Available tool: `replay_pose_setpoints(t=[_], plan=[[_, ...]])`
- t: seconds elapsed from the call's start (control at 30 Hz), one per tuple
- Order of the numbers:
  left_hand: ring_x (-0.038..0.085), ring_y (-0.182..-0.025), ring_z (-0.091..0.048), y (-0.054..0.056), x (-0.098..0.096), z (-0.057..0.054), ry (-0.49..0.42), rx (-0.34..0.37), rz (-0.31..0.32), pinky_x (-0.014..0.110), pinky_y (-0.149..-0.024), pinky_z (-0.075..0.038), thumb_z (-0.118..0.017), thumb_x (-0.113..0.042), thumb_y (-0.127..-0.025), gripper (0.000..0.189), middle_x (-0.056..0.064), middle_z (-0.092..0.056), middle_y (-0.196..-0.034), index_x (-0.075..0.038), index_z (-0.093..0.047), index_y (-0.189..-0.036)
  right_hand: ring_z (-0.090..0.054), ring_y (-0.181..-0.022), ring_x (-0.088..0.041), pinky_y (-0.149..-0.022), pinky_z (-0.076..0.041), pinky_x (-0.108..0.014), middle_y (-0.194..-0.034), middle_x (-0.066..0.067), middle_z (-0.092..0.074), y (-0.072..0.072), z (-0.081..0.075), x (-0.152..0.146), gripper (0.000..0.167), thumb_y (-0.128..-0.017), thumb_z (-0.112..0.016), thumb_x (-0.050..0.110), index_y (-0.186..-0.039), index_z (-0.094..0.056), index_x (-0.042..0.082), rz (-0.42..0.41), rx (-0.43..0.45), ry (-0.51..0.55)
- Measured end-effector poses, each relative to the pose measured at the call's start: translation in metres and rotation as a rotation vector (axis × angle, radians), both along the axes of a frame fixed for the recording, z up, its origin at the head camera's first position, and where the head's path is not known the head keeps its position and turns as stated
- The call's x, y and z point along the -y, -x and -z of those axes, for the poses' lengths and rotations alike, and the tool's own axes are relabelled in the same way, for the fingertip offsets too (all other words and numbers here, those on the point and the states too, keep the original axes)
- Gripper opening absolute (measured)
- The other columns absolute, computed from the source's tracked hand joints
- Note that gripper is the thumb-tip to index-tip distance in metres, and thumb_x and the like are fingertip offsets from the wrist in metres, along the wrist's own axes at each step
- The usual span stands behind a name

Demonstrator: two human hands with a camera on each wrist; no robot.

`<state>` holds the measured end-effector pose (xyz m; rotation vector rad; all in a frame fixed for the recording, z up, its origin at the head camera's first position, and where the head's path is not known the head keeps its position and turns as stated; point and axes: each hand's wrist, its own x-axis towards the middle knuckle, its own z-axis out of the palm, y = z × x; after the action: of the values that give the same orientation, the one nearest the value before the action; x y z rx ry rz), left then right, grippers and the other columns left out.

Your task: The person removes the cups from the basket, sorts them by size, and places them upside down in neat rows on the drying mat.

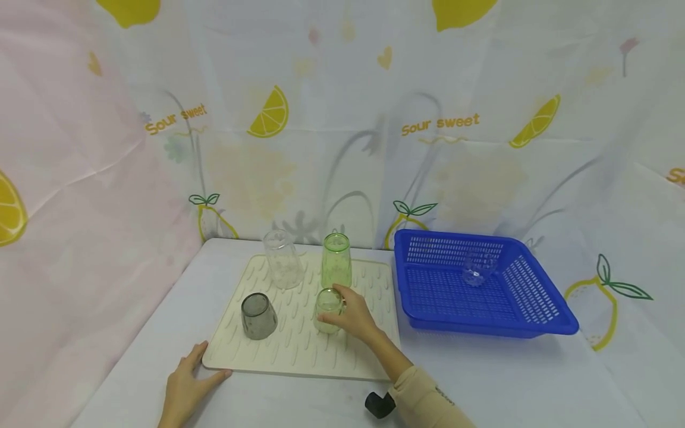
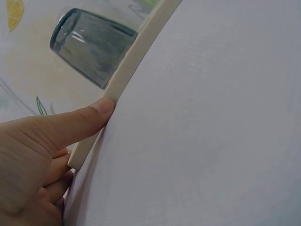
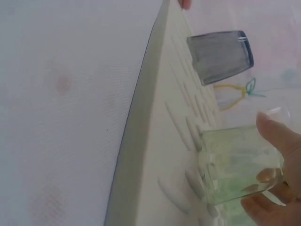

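Observation:
A cream ribbed drying mat lies on the table. My right hand grips a short, pale green glass round its sides, thumb on one side and fingers on the other; its base faces up and its rim is at the mat. Behind it stands a tall green glass. A tall clear glass is at the back left, and a short grey glass stands upside down at the front left. My left hand holds the mat's front left corner, thumb against the front edge.
To the right of the mat sits a blue plastic basket with a clear glass inside. A small black object is by the right sleeve. A lemon-print cloth hangs behind the table.

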<state>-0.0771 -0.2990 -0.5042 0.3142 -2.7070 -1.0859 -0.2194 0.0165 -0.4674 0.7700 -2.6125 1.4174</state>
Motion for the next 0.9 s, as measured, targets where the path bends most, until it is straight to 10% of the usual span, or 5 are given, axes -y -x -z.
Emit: replay_pose_setpoints(t=[0.53,0.9], plan=[[0.059,-0.123,-0.030,0.001,-0.001,0.000,0.007,-0.012,-0.005,0.068,-0.102,-0.023,-0.083,-0.024,-0.068,0.087,0.039,-0.034,-0.132,0.018,-0.038,-0.129,-0.058,-0.110,-0.038,-0.090,-0.052,-0.046,-0.124,-0.024,-0.057,-0.005,0.005,-0.014,0.071,-0.074,-0.081,0.021,-0.130,-0.047,-0.008,-0.021,0.049,-0.035],[0.061,-0.123,-0.027,0.000,0.000,-0.001,0.005,0.013,-0.004,0.070,-0.100,-0.025,-0.083,-0.024,-0.069,0.087,0.039,-0.031,-0.134,0.017,-0.038,-0.130,-0.057,-0.112,-0.037,-0.094,-0.050,-0.043,-0.125,-0.025,-0.056,-0.016,-0.033,-0.044,0.064,-0.078,-0.078,0.016,-0.129,-0.048,-0.010,-0.028,-0.057,0.078]])
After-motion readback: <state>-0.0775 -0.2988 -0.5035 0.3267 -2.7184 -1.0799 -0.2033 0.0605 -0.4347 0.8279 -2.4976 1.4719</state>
